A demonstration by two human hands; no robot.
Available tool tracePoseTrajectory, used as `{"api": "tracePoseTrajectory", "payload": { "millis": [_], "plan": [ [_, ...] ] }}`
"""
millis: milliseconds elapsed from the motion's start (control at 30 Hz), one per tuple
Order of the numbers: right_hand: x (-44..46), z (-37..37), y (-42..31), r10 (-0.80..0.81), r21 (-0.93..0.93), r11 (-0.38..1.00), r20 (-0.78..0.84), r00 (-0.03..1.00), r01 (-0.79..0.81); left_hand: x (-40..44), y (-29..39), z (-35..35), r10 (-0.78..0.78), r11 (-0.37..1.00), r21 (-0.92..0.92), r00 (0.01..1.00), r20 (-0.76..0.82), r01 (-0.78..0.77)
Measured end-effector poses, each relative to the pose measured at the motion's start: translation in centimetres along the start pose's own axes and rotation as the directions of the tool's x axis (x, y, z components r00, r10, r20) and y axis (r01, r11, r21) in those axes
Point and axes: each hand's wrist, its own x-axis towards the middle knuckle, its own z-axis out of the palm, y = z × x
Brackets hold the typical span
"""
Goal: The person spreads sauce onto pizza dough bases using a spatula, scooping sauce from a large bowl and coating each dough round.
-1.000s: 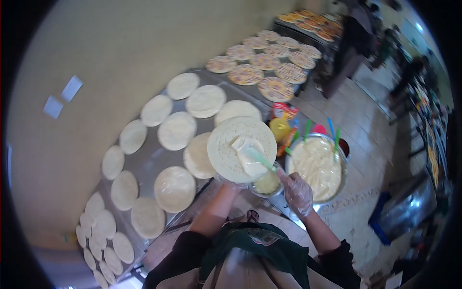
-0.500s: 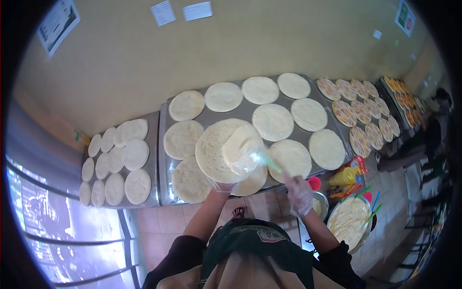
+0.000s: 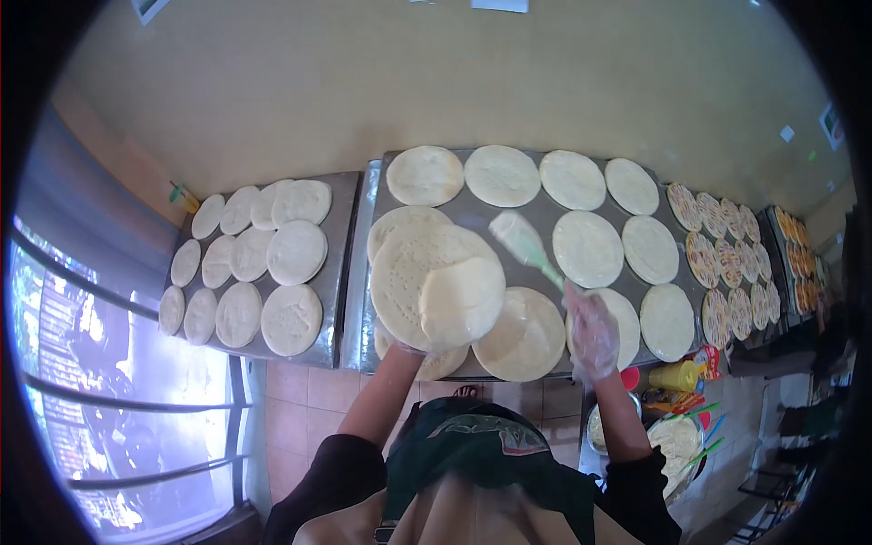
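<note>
My left hand [image 3: 413,349], in a clear plastic glove, holds up a round flat pizza crust [image 3: 400,277] dotted with small holes. Most of this hand is hidden under the crust. A smooth patch of cream-coloured spread [image 3: 463,300] covers the crust's lower right part. In my gloved right hand [image 3: 592,336] is a spatula [image 3: 527,243] with a green handle, its blade coated with spread. The blade is apart from the crust, to its upper right. Below it, a crust [image 3: 520,336] partly coated with spread lies on the metal table [image 3: 472,222].
Coated crusts [image 3: 589,248] fill the table's right side. Several plain crusts [image 3: 238,316] lie on a left table. Topped pizzas [image 3: 716,318] stand at the right. A bowl of spread [image 3: 677,454], a yellow jug [image 3: 674,375] and a red cup [image 3: 629,378] are below right. Another person [image 3: 790,350] stands far right.
The spatula has come off the held crust and now hangs beside it in my right hand. The spread on the crust looks smoother. The whole view has shifted, moving the tables rightward in it.
</note>
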Motion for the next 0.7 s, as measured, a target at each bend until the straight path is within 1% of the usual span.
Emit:
{"api": "tracePoseTrajectory", "payload": {
  "millis": [33,67,133,200,233,267,300,333,400,433,500,533,600,633,700],
  "plan": [
    [-0.6,-1.8,-2.2,0.066,-0.243,0.970,0.248,0.967,-0.004,-0.5,-0.2,-0.1,-0.041,0.995,-0.090,0.999,0.006,0.041],
    [-1.6,-1.7,-2.3,0.055,-0.236,0.972,0.257,0.965,0.008,-1.1,-0.4,-0.3,-0.078,0.980,-0.180,0.997,0.019,0.080],
    [-3.5,-1.3,-1.5,-0.104,-0.202,0.959,0.398,0.911,0.198,-2.4,-0.6,-1.1,-0.153,0.920,-0.354,0.986,0.063,0.165],
    [-3.0,0.2,1.1,-0.106,-0.210,0.956,0.404,0.909,0.205,-2.2,-0.6,-1.6,-0.225,0.817,-0.518,0.967,0.118,0.253],
    [-2.6,1.9,3.2,-0.064,-0.070,0.994,0.254,0.965,0.084,-2.0,-0.4,-1.9,-0.247,0.754,-0.591,0.957,0.149,0.287],
    [-1.7,2.7,3.1,0.009,0.091,0.996,0.106,0.994,-0.018,-1.5,-0.2,-2.3,-0.265,0.686,-0.655,0.947,0.183,0.318],
    [-1.7,2.3,2.5,0.005,0.099,0.995,0.114,0.993,-0.016,-0.9,0.3,-2.9,-0.281,0.611,-0.710,0.935,0.218,0.349],
    [-2.0,1.2,2.0,-0.013,-0.005,1.000,0.198,0.980,0.014,-1.5,0.4,-2.9,-0.291,0.530,-0.761,0.923,0.252,0.375],
    [-0.6,-0.8,-0.9,-0.036,-0.202,0.973,0.347,0.937,0.113,-2.5,0.5,-2.2,-0.271,0.551,-0.760,0.936,0.227,0.344],
    [-1.0,-1.1,-1.7,-0.045,-0.197,0.973,0.345,0.937,0.120,-3.6,0.4,-1.8,-0.260,0.564,-0.757,0.941,0.217,0.331],
    [-2.8,-2.2,-2.9,-0.214,-0.130,0.940,0.498,0.840,0.317,-5.1,-0.1,-0.7,-0.254,0.572,-0.759,0.947,0.196,0.311],
    [-3.0,-2.1,-2.5,-0.214,-0.125,0.940,0.510,0.833,0.319,-5.4,-0.4,-0.5,-0.253,0.573,-0.763,0.950,0.180,0.298],
    [-2.5,-0.9,-1.1,-0.264,-0.100,0.941,0.378,0.887,0.322,-6.1,-0.5,-0.1,-0.246,0.587,-0.764,0.958,0.146,0.267],
    [-2.0,-0.5,-0.7,-0.270,-0.090,0.941,0.379,0.885,0.326,-6.2,0.0,-0.3,-0.240,0.598,-0.760,0.962,0.132,0.253],
    [-0.8,0.0,-0.2,-0.159,-0.146,0.964,0.358,0.920,0.223,-6.2,0.2,0.3,-0.229,0.619,-0.750,0.967,0.111,0.233]
  ]
}}
